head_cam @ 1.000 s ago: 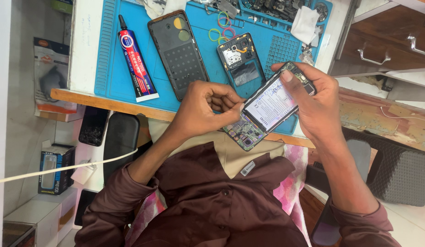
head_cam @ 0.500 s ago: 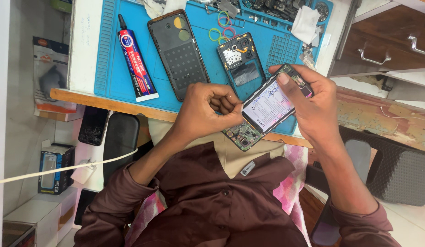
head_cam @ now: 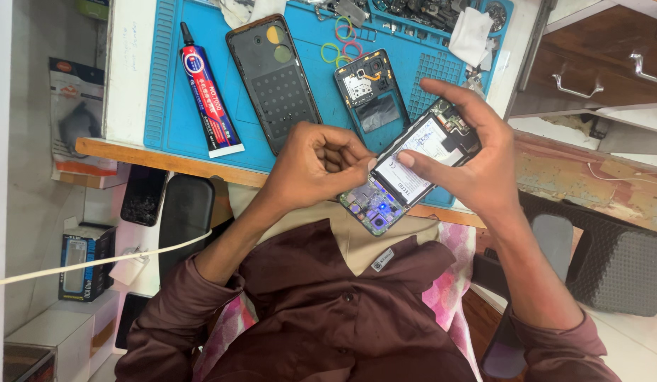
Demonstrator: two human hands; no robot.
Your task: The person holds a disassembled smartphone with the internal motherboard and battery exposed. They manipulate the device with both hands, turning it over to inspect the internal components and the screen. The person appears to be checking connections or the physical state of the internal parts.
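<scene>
An opened phone (head_cam: 406, 173) with its back off shows a white battery and a circuit board at its lower end. My right hand (head_cam: 477, 163) grips it from the right, thumb pressed on the battery. My left hand (head_cam: 318, 166) is curled beside the phone's left edge, fingertips pinched at the battery's edge. Both hold the phone just above the front edge of the blue work mat (head_cam: 166, 92).
On the mat lie a glue tube (head_cam: 208, 92), a dark phone back cover (head_cam: 275, 81), a small phone frame (head_cam: 371, 92), coloured rubber rings (head_cam: 339, 42) and loose parts at the far edge. Wooden drawers (head_cam: 597, 71) stand at the right, boxes (head_cam: 84, 265) on the left.
The phone has shifted slightly in my hands and my left fingers have moved in to its edge. The mat's objects have not moved.
</scene>
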